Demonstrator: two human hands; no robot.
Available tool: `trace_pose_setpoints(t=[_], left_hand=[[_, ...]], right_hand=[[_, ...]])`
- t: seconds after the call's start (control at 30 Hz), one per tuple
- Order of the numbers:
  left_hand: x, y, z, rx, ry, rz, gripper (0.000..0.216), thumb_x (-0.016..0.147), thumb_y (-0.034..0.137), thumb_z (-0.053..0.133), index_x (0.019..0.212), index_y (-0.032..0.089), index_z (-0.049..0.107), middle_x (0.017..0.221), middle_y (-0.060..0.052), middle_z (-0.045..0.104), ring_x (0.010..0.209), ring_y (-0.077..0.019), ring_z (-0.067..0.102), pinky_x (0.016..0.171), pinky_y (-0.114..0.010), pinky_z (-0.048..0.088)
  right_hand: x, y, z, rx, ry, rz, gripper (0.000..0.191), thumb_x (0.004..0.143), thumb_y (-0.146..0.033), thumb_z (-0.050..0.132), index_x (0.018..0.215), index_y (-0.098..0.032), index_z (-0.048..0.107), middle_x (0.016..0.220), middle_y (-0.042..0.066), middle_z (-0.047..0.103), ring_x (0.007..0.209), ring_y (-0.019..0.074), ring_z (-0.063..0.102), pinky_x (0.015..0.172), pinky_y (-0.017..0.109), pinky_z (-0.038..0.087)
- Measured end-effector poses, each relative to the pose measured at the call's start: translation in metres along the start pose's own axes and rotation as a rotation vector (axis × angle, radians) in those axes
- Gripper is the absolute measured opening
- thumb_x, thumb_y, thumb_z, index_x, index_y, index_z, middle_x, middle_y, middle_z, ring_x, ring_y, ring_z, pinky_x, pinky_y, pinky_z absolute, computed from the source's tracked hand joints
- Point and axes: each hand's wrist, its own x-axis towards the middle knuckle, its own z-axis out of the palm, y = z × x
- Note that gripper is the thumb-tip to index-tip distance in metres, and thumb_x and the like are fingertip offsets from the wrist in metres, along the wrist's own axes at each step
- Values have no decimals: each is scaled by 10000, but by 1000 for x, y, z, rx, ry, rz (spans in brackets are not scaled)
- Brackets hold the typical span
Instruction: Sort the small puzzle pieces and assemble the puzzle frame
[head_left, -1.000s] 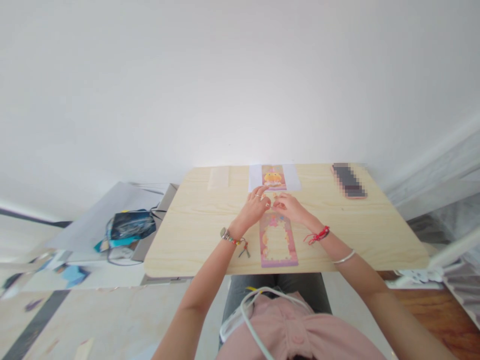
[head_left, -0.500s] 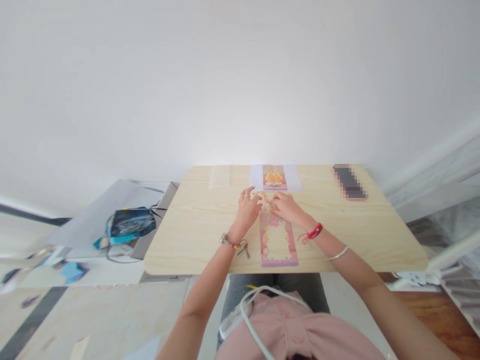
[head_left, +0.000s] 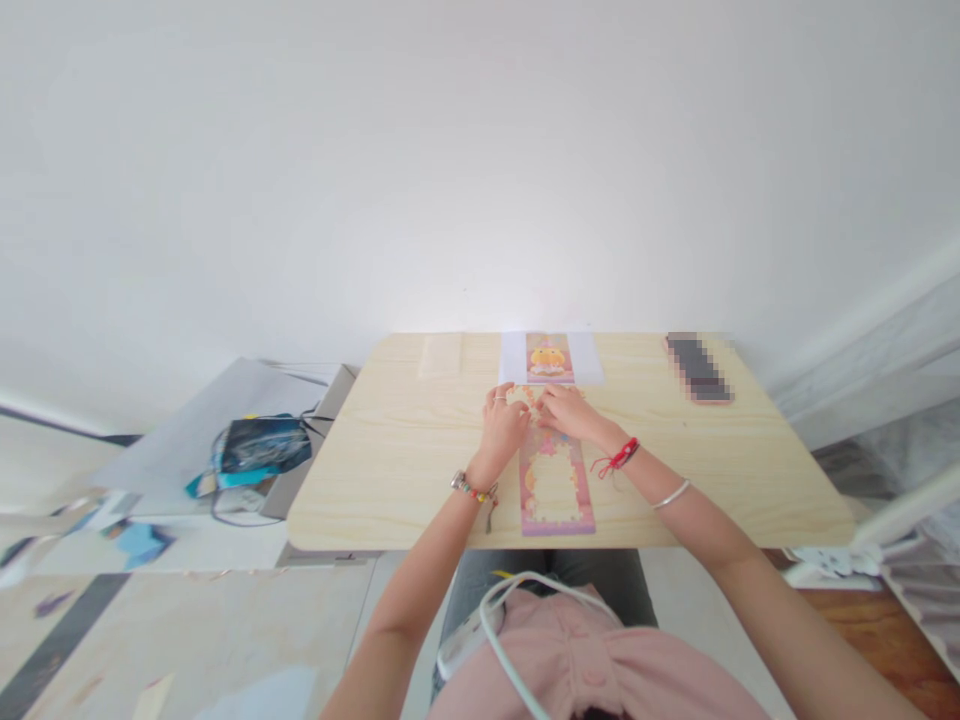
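Observation:
A jigsaw puzzle (head_left: 534,517) in pink and purple lies at the table's front, its border joined around a bare wooden middle. Loose puzzle pieces (head_left: 520,393) in orange and cream lie just beyond it. Over the left side of these pieces, my left hand (head_left: 504,428) is bent with its fingers apart. Close beside it, my right hand (head_left: 568,411) has its fingertips pinched together among the pieces; a small piece seems to be in them, mostly hidden. Behind both hands is a picture card (head_left: 548,360) with a yellow figure, lying on a white sheet (head_left: 513,358).
The wooden table (head_left: 405,450) meets the white wall at its far edge. A blurred-out phone (head_left: 699,368) lies at the back right, and a clear bag (head_left: 441,355) at the back left. Left of the table, a dark blue packet (head_left: 266,445) rests on a grey surface.
My left hand has shifted slightly right and nearer my right hand. My right hand has moved a little left, its fingertips still among the pieces.

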Motion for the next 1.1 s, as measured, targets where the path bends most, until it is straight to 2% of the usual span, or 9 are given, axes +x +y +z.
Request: trace_pose_setpoints(t=[0.2,0.37,0.5,0.6,0.67,0.87,1.1], left_hand=[[0,3,2,-15,10,-3,99,711,145,564,699,172,659,1156,-112,480,1114,-280,397,908,-482,391],[-1,7,5,-9,-51,-28,111,733,186,563,697,173,667,1200,-122,451,1139,-308,368,889,-499,389],[2,7,5,-40,-84,3,131,743,158,550,728,193,675,1157,-106,489,1155,-278,373,916,-479,367],[4,6,-1,-100,-121,96,118,762,188,557,791,203,671,1088,-94,534,1171,-242,376,957,-460,332],[5,6,-8,-143,-133,151,104,765,221,571,802,200,666,1123,-98,517,1185,-231,370,976,-449,314],[1,7,-23,-216,-96,169,81,730,249,623,788,202,654,1243,-95,420,1198,-232,356,988,-436,316],[-3,11,-23,-228,-47,164,128,701,280,654,806,210,647,1230,-88,425,1175,-247,375,959,-444,363]], right_hand=[[7,6,2,111,22,35,164,645,-216,705,717,-159,569,782,17,495,677,132,490,621,257,359],[9,9,4,191,79,26,105,675,-194,677,675,-158,578,755,12,496,664,126,484,611,251,357],[1,7,-3,253,175,-51,67,718,-157,632,671,-167,586,754,15,502,690,130,485,656,264,372],[-12,3,-10,232,294,-94,77,770,-197,581,697,-183,602,790,29,509,748,150,483,726,300,368],[-21,0,-13,191,351,-89,117,795,-226,550,703,-195,616,821,42,515,786,167,476,763,328,353],[-39,-4,-14,153,400,-57,178,820,-267,515,706,-231,647,836,49,526,787,175,460,795,349,340],[-44,-9,-16,137,400,-49,203,836,-282,491,735,-249,663,826,50,541,823,182,468,799,361,342]])
